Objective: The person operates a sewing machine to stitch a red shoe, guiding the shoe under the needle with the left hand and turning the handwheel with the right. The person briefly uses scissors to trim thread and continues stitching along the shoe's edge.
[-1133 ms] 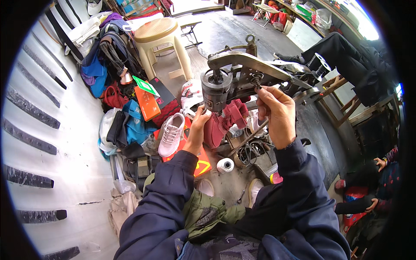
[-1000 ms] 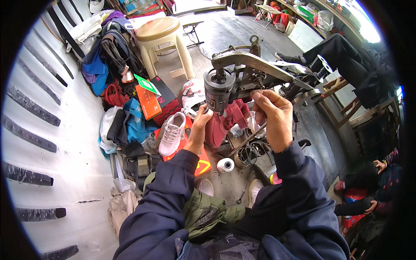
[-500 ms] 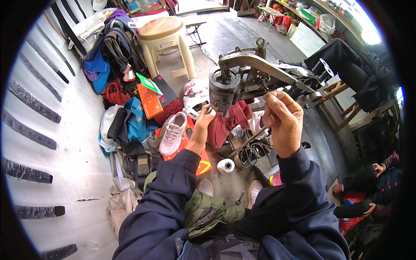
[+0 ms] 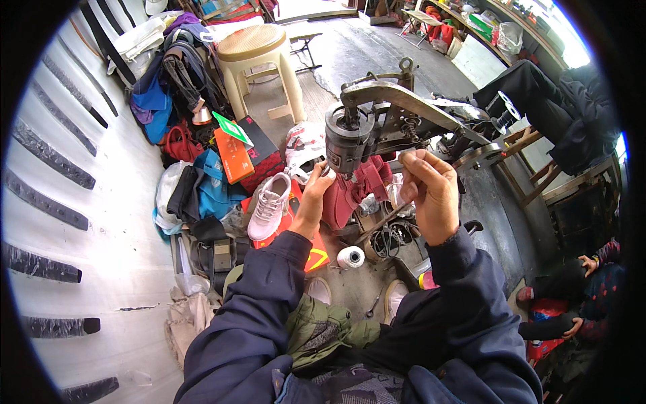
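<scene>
Below the upright cylinder (image 4: pixel 347 138) of the sewing machine (image 4: pixel 424 106), between left grip (image 4: pixel 312 202) and right grip (image 4: pixel 436 192): a maroon shoe (image 4: pixel 340 205).
Lying just right of the left grip, the nearer one, with long axis slanting from near left to far right. On the left, with thumb up by the cylinder and fingers mostly hidden, impossible to tell how closed, or on what. On the right, pinched to the fingertips, with anything between too small to tell.

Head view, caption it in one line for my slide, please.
Left hand beside a dark metal machine, right hand raised nearby, and a dark red shoe beneath the machine.
</scene>
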`<state>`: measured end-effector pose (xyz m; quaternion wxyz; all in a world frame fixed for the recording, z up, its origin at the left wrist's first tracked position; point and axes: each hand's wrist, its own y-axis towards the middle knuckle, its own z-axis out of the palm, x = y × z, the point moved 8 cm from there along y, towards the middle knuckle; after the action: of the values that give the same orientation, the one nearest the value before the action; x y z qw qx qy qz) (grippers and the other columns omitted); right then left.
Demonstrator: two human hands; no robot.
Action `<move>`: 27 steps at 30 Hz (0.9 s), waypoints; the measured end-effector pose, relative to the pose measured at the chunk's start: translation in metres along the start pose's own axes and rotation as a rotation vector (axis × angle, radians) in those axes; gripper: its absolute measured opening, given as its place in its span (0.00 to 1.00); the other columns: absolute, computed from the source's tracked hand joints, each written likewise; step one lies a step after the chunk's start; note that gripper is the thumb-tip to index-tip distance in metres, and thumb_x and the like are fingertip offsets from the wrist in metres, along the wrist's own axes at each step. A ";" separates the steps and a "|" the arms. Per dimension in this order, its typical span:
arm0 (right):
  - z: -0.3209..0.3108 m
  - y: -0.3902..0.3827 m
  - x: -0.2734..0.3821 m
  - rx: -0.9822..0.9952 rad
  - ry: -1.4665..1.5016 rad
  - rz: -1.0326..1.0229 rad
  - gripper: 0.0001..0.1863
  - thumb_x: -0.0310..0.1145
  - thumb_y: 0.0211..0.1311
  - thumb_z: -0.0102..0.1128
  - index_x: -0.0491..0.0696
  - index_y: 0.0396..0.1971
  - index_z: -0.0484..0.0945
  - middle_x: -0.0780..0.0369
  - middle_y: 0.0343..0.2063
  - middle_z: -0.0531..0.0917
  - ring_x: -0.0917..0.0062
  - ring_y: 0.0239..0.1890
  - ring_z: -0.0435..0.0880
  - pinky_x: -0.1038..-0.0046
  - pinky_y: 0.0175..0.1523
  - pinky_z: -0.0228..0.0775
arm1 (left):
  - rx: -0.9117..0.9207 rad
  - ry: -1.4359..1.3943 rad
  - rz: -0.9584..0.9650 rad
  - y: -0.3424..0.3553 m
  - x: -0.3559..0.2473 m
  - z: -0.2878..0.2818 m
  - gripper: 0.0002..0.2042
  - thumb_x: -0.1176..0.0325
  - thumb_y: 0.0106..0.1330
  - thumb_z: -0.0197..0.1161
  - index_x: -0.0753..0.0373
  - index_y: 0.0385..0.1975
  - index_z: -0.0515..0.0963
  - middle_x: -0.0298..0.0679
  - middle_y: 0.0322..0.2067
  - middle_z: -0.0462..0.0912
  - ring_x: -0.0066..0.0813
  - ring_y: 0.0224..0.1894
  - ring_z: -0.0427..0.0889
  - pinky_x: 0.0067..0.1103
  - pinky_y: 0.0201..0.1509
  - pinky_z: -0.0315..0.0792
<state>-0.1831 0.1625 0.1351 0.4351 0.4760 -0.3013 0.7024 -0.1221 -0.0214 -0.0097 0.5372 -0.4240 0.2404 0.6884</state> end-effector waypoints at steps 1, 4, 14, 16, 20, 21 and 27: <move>0.001 0.002 -0.003 -0.001 -0.009 0.018 0.07 0.30 0.67 0.62 0.41 0.33 0.83 0.67 0.20 0.79 0.88 0.16 0.71 0.84 0.23 0.60 | 0.014 0.009 0.009 0.000 -0.001 0.001 0.21 0.64 0.70 0.53 0.60 0.62 0.69 0.36 0.55 0.77 0.24 0.55 0.74 0.22 0.63 0.64; 0.006 0.007 -0.006 0.016 0.021 0.019 0.07 0.30 0.67 0.62 0.41 0.33 0.83 0.67 0.20 0.78 0.87 0.16 0.70 0.83 0.22 0.60 | 0.019 0.031 0.016 -0.001 -0.003 0.002 0.22 0.64 0.69 0.53 0.61 0.63 0.69 0.36 0.56 0.77 0.24 0.56 0.74 0.22 0.63 0.64; 0.014 0.013 -0.013 0.002 -0.032 0.068 0.09 0.30 0.68 0.61 0.40 0.34 0.83 0.67 0.20 0.78 0.88 0.14 0.69 0.83 0.20 0.59 | -0.025 0.042 -0.018 -0.005 -0.003 0.002 0.24 0.64 0.70 0.53 0.63 0.65 0.65 0.39 0.56 0.77 0.24 0.56 0.75 0.22 0.62 0.67; 0.013 0.015 -0.013 0.000 -0.034 0.073 0.08 0.30 0.67 0.62 0.40 0.34 0.83 0.67 0.20 0.78 0.88 0.14 0.70 0.83 0.20 0.59 | 0.003 0.029 -0.013 -0.003 -0.002 0.002 0.25 0.64 0.70 0.53 0.63 0.66 0.64 0.39 0.56 0.77 0.24 0.55 0.76 0.22 0.62 0.67; 0.012 0.018 -0.016 -0.026 0.020 0.092 0.08 0.30 0.66 0.62 0.39 0.34 0.83 0.67 0.20 0.77 0.87 0.14 0.68 0.82 0.19 0.58 | 0.063 0.017 -0.003 0.003 0.003 0.000 0.25 0.63 0.70 0.52 0.63 0.66 0.65 0.39 0.55 0.76 0.23 0.54 0.75 0.21 0.60 0.67; 0.011 0.019 -0.017 -0.043 0.044 0.105 0.08 0.30 0.66 0.63 0.40 0.34 0.83 0.67 0.20 0.76 0.87 0.14 0.68 0.82 0.18 0.57 | 0.069 0.012 -0.008 0.004 0.005 -0.001 0.25 0.63 0.70 0.52 0.63 0.66 0.65 0.38 0.55 0.76 0.22 0.53 0.75 0.20 0.60 0.66; 0.008 0.022 -0.016 -0.089 0.055 0.090 0.07 0.30 0.66 0.64 0.43 0.30 0.80 0.68 0.19 0.73 0.86 0.14 0.64 0.80 0.19 0.55 | 0.044 0.076 0.015 0.009 0.009 -0.009 0.24 0.62 0.70 0.53 0.64 0.64 0.67 0.36 0.54 0.74 0.22 0.54 0.71 0.19 0.61 0.63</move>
<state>-0.1971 0.1408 0.1227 0.4319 0.4227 -0.3410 0.7201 -0.1283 -0.0262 -0.0233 0.5317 -0.4363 0.2787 0.6703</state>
